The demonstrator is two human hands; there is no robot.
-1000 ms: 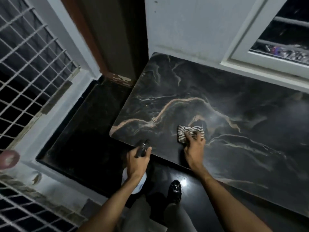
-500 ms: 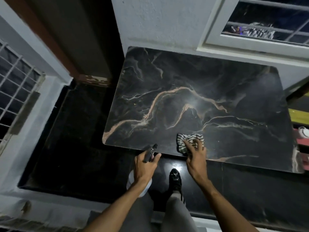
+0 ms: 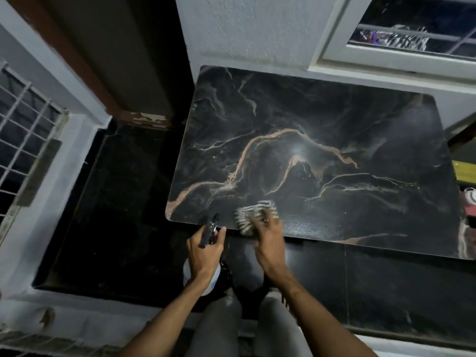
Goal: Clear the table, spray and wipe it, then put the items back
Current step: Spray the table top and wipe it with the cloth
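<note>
Pressing a striped cloth (image 3: 257, 207) onto the near edge of the table (image 3: 334, 119) with the flat right hand (image 3: 269, 240), gripping a spray bottle (image 3: 210, 230) in the left hand (image 3: 206, 252) just off that edge

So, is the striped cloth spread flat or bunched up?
Bunched up: the striped cloth sits crumpled under the right hand, at the near edge of the table.

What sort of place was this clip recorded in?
Probably a home, maybe a porch or entry corner: a black marble-patterned tabletop against a white plastered wall, a white-framed barred window above it, and a white metal grille at left.
</note>
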